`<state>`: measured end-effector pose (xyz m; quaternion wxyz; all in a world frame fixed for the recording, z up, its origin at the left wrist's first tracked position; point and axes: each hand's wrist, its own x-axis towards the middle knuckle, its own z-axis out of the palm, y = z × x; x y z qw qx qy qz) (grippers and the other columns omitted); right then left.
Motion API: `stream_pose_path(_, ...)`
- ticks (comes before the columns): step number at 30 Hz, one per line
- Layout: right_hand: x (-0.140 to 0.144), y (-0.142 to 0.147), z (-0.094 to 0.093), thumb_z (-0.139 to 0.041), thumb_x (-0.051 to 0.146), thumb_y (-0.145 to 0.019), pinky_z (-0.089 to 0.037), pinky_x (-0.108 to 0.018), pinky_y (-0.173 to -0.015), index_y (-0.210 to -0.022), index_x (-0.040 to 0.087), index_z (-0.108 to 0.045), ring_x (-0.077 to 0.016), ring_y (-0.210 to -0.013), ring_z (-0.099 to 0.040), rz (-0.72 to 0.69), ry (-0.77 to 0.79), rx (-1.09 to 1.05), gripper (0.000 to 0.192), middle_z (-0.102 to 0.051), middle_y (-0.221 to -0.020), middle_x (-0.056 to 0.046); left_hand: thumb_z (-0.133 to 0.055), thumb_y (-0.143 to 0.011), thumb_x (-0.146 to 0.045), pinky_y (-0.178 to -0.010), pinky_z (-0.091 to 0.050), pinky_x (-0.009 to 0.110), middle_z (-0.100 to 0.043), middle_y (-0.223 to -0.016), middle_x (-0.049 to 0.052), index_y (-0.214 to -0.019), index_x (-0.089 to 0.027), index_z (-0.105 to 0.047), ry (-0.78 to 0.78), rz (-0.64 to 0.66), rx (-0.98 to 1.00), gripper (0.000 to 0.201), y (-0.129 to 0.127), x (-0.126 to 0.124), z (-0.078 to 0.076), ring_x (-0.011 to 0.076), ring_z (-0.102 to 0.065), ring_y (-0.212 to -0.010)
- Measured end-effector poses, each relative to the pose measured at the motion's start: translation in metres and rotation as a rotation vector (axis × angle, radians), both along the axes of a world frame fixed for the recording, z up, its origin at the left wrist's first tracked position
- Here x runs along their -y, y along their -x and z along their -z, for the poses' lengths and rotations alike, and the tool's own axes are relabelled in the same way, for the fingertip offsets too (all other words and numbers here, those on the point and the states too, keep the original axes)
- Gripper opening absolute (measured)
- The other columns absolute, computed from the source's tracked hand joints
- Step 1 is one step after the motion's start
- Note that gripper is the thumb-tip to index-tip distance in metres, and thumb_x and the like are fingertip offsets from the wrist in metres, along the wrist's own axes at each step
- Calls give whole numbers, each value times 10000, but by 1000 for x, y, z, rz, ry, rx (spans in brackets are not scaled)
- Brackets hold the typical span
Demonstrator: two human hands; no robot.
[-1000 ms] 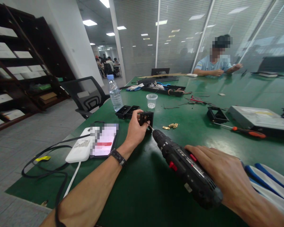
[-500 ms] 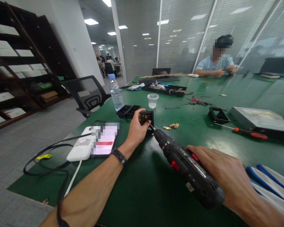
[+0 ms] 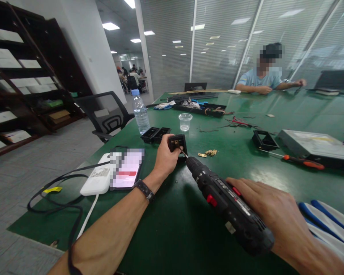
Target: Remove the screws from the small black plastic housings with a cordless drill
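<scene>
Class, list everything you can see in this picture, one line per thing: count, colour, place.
black box part: 1, black, held in left hand
cordless drill: 1, black with red buttons, in right hand, bit at the box part
black trays: 2, behind left hand
brass hinges: few, gold, mid table
plastic cup: 1, clear
water bottle: 1, clear, blue cap
phone: 1, left of forearm
screwdriver: 1, orange handle, right
table: 1, green
co-worker: 1, far end
left hand: 1
right hand: 1
</scene>
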<state>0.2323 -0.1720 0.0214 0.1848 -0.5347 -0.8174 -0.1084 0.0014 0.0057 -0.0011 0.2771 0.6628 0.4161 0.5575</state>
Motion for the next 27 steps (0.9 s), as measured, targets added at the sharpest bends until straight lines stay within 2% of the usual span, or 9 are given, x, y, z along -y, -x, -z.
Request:
stream_pose_path(6, 2, 4, -8, -534, 233, -830, -520, -404, -700, -1195, 217, -585, -266, -867, -682, 36, 66, -5, 369, -711, -1051, -93, -673, -774, -183, -897, -507, 345, -645, -1047, 33, -1157, -206, -506, 0, -23, -18, 419, 1, 0, 2, 170, -631, -952)
stream_pose_path(14, 0, 4, -7, -530, 231, -833, -479, -377, -670, -1217, 221, -576, -258, -830, -678, 66, 65, 28, 386, -713, -1026, -70, -660, -779, -172, -958, -513, 378, -649, -1126, 45, -1197, -213, -512, -22, 12, -46, 446, 0, 1, 1, 186, -635, -1026)
stream_pose_path(22, 4, 7, -17, -510, 185, -851, -435, -350, -687, -1062, 218, -595, -243, -851, -666, 120, 174, 44, 230, -707, -1000, -72, -672, -770, -186, -943, -511, 362, -656, -1103, 46, -1180, -207, -524, -24, 7, -29, 436, -1, -1, 2, 182, -639, -1004)
stream_pose_path(27, 4, 5, -12, -540, 209, -837, -448, -370, -697, -1181, 217, -575, -262, -870, -667, 92, 138, 17, 345, -704, -1059, -85, -678, -770, -195, -924, -512, 364, -660, -1082, 47, -1180, -206, -527, -37, 2, -40, 437, 0, -3, 5, 188, -641, -994)
